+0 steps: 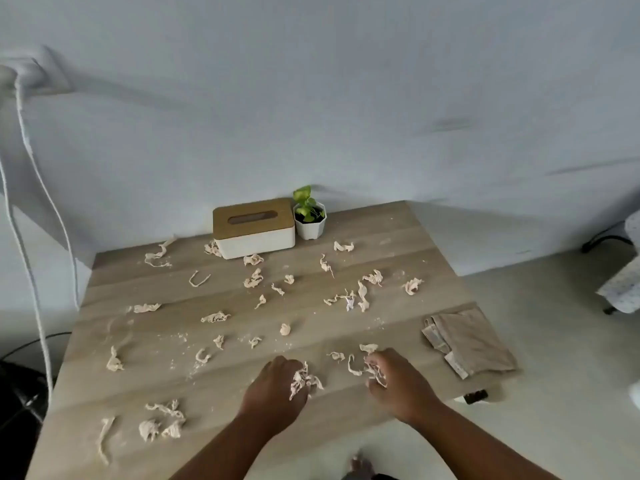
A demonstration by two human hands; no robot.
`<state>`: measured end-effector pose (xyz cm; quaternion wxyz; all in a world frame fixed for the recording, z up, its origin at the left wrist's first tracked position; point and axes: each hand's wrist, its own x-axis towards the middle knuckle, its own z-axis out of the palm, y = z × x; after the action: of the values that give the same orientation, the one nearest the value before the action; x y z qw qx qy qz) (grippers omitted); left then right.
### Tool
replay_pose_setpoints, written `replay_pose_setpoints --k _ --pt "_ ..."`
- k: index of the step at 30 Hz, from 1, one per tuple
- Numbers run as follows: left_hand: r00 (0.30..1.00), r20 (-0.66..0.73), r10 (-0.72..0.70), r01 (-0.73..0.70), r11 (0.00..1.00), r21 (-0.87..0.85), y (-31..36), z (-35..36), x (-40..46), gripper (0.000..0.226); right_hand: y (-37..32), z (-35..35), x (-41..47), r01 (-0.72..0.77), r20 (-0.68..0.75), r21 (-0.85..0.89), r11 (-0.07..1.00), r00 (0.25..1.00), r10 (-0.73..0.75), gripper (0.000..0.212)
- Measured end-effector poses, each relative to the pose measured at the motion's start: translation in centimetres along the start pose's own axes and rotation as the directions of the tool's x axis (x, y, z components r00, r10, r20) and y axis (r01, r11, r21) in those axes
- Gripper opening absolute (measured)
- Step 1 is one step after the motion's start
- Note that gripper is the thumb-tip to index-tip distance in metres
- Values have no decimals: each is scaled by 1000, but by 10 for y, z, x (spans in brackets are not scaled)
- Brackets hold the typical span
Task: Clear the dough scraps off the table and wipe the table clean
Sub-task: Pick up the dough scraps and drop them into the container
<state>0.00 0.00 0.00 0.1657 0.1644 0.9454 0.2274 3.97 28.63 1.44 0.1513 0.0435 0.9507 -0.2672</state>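
Head view: both hands down on dough scraps at table's 6 o'clock edge

Left hand point(277, 386) fingers curled, gripping a scrap clump point(304, 379); right hand point(394, 379) fingers curled, pinching stringy scraps point(372, 368). Dough scraps point(252, 279) all over the table point(194, 386), roughly 30, exact count unclear. 1 folded cloth point(472, 341) at 3 o'clock, 1 tissue box point(254, 227) and 1 potted plant point(309, 216) at 12. No readable writing
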Motion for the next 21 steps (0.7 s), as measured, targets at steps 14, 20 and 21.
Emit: replay_pose_setpoints --k 14,20,21 --pt "967 -46 251 -219 908 356 -16 20 10 75 24 27 40 480 106 -454 750 865 -490 78" --pt "942 -59 331 -276 863 423 -21 38 25 73 41 33 60 565 187 -454 689 816 -546 84" --pt "941 -68 331 -274 864 422 -22 41 27 70 43 35 62 570 182 -456 684 812 -555 82"
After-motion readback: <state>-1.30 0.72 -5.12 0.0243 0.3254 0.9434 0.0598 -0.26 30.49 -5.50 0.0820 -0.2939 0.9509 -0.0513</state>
